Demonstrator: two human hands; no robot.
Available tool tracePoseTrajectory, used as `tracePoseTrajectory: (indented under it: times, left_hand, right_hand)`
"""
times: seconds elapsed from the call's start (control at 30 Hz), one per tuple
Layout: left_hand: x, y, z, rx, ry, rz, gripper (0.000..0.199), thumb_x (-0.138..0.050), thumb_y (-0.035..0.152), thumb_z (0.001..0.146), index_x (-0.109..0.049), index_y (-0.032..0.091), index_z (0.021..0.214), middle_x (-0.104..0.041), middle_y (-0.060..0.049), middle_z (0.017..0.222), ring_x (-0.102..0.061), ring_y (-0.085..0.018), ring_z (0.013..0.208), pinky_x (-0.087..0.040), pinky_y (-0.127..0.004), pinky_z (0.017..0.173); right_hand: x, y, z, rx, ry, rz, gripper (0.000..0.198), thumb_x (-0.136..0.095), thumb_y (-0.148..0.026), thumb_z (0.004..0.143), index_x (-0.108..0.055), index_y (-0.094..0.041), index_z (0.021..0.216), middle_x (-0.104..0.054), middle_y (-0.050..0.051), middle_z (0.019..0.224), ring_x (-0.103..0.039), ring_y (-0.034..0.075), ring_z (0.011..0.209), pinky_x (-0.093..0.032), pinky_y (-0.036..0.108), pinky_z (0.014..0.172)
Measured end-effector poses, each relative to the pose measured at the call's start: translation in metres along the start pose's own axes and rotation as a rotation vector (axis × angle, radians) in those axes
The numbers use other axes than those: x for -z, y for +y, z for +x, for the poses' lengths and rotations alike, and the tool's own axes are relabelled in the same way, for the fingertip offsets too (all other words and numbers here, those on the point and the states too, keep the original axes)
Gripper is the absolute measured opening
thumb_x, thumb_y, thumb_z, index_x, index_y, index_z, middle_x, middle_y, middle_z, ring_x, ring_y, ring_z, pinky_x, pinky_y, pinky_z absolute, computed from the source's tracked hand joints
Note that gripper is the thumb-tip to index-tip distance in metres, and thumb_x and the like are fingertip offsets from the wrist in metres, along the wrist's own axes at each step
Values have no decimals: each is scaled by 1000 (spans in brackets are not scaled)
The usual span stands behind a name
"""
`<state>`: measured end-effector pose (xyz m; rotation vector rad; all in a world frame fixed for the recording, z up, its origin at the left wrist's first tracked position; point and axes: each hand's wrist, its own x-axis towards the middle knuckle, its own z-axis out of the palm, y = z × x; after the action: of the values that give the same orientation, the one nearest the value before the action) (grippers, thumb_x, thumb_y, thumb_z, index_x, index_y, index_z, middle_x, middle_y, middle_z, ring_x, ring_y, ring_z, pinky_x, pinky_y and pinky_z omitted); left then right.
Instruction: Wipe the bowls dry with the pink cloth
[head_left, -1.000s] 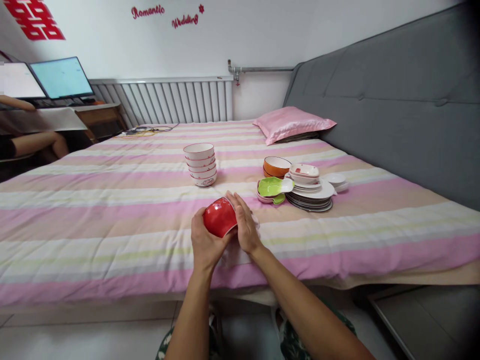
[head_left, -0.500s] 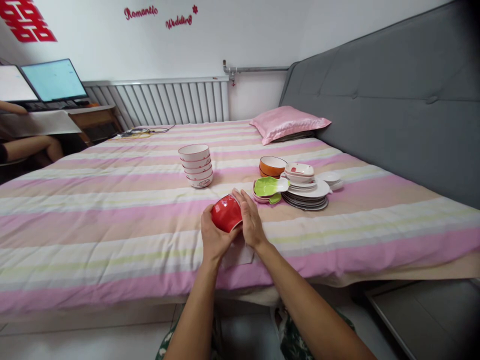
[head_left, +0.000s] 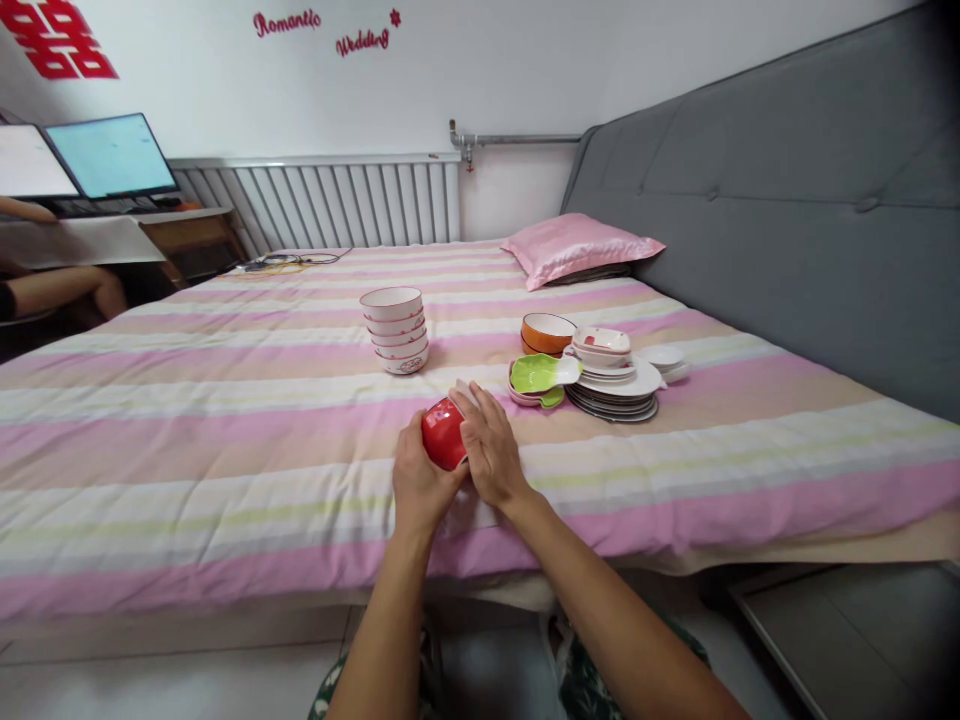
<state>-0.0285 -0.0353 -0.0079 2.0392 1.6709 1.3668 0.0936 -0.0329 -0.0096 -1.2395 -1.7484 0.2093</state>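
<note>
My left hand (head_left: 424, 478) is wrapped round a small red bowl (head_left: 444, 434), tilted above the near side of the bed. My right hand (head_left: 491, 445) presses against the bowl's right side with its fingers close together. A thin pale cloth or tissue (head_left: 463, 392) shows at my right fingertips, mostly hidden between hand and bowl. Beyond my left hand stands a stack of white bowls (head_left: 395, 332). To the right of my hands are green leaf-shaped dishes (head_left: 536, 374), orange bowls (head_left: 546, 332) and a pile of plates (head_left: 619, 398) topped by small rectangular dishes (head_left: 602, 342).
A striped bedspread (head_left: 225, 440) covers the bed under everything. At the back lie a pink pillow (head_left: 574, 247) and some cables (head_left: 289, 262). A grey headboard (head_left: 772, 190) rises on the right. At far left another person's arm (head_left: 26, 209) rests by two monitors (head_left: 112, 157).
My right hand has shifted slightly left and up over the bowl, covering more of it. The bowl has turned a little in my left hand. The pale patch below my hands shows less.
</note>
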Motion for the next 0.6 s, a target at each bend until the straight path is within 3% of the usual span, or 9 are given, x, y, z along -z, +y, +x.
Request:
tracePoseTrajectory:
  times: [0.33,0.6]
  left_hand:
    - [2,0,-1,38,13,-18,64,-68,29,62,-47,15,120,-58,-14,115,-58,-29,105,-47,-44,91]
    - [1,0,-2,92,9,23,68,-71,32,59,-46,14,119,-58,-15,115,-58,-30,106,-48,-45,90]
  right_hand:
    - [2,-9,-4,114,-68,-88,48,-31,-46,94,-41,-33,139,-30,-1,152,-19,29,141,-19,54,114]
    - [6,-10,-1,55,-52,9,46,-25,-43,96,-43,-34,137,-34,-2,150,-24,24,140,-21,50,115]
